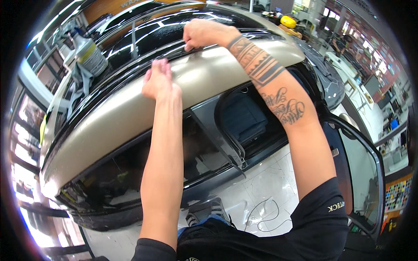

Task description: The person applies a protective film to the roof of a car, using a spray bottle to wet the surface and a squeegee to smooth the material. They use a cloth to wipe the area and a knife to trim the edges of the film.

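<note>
A car stands before me, its roof edge covered in satin gold-beige along a glossy black roof panel. My left hand is over the beige band near the black trim, fingers bent and pressed together. Farther up and to the right, my right hand is closed above the black trim strip, knuckles up and thumb side toward the trim. Whatever is pinched in either hand, if anything, is too small or hidden to make out.
A spray bottle and a grey cloth rest on the roof at left. The front door hangs open at right. A thin cable lies on the white floor. Beyond the car are a yellow rounded object and worktables.
</note>
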`<state>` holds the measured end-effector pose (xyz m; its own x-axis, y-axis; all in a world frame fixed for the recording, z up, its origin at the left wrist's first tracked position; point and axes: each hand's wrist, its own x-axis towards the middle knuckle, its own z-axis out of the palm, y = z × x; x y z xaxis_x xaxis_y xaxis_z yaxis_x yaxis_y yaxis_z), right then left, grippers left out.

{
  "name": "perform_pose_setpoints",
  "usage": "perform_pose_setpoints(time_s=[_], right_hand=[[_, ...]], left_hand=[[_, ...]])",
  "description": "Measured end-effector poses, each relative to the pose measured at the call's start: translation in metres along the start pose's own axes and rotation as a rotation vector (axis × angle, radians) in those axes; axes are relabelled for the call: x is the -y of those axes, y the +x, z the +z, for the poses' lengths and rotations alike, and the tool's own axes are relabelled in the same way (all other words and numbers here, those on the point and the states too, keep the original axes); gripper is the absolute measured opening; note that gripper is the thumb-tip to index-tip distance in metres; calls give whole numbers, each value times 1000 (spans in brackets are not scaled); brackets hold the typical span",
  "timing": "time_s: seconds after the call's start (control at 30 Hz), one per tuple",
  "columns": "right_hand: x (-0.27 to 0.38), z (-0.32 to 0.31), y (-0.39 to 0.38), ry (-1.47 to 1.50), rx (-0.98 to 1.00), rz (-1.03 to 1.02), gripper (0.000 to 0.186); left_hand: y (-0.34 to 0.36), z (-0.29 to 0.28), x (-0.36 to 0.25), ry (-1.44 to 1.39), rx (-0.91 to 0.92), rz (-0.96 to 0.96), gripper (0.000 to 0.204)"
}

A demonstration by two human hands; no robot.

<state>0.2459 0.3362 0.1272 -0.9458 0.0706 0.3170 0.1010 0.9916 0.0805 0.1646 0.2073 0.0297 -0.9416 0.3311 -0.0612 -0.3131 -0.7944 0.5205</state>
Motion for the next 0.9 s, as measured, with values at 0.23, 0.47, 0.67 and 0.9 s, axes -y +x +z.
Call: perform_pose_setpoints(time_s=[0.23,0.47,0.67,0.9], right_hand=[[12,-5,2,71,88,72,17],[2,-8,3,80,28,14,17],[8,-14,-1,90,49,40,15],[15,-23,-13,101,73,137,16]], left_hand=[[8,-4,-12,223,16,-200,24],[-11,-7,-13,296,64,-132,15],[-12,-12,-13,351,95,-74,16],[-14,-15,-12,362,138,-49,18]])
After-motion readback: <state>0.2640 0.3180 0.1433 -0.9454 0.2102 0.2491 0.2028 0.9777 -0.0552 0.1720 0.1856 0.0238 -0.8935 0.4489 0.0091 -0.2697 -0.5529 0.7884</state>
